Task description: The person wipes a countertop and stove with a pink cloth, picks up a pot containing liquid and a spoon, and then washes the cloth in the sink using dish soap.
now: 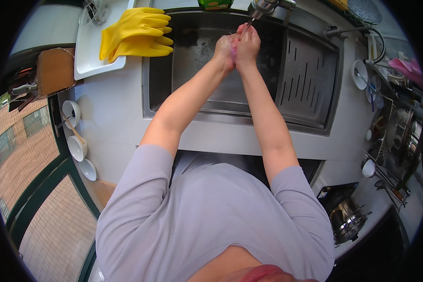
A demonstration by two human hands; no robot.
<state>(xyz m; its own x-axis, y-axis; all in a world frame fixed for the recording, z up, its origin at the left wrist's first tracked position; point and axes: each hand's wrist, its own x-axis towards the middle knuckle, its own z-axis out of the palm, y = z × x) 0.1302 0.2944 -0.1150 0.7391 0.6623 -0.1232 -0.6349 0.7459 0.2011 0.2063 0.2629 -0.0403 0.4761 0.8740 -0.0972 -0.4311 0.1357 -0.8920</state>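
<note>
My left hand (225, 47) and my right hand (249, 45) are pressed together over the steel sink basin (194, 91), near its far side. Both look wet. A thin stream of water falls onto them from the metal faucet (262, 7). Between the palms shows a pink strip (234, 53); whether it is a held object or skin is unclear. My fingers are curled and partly hidden by one another. To the right of the basin sits a slotted steel drain tray (303, 77) within the same sink.
Yellow rubber gloves (137, 35) lie across a white tray (83, 67) and overhang the sink's left edge. A green bottle (215, 3) stands behind the basin. At left are a knife block (55, 71) and white bowls (77, 148); at right, a bowl (359, 74) and a steel pot (349, 220).
</note>
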